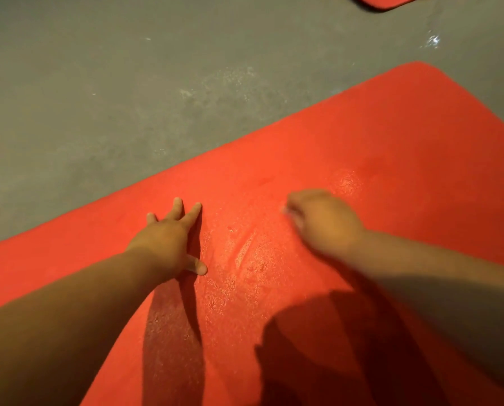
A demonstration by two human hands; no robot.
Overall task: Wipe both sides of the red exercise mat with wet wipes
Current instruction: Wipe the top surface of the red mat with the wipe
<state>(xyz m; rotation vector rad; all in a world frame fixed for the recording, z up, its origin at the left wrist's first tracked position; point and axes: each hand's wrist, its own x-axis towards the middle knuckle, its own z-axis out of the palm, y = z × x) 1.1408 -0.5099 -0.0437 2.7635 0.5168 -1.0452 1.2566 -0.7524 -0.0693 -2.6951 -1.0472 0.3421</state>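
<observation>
The red exercise mat lies flat on the floor and fills the lower right of the head view, its rounded far corner at the upper right. My left hand rests palm down on the mat with its fingers spread, holding nothing. My right hand is curled on the mat to the right of it, pressing a wet wipe of which only a pale sliver shows at the fingertips. Shiny wet streaks mark the mat between and in front of my hands.
Grey concrete floor borders the mat on the left and far side, with pale scuffs and a bright spot. The corner of another red mat shows at the top edge. My shadow darkens the mat's near part.
</observation>
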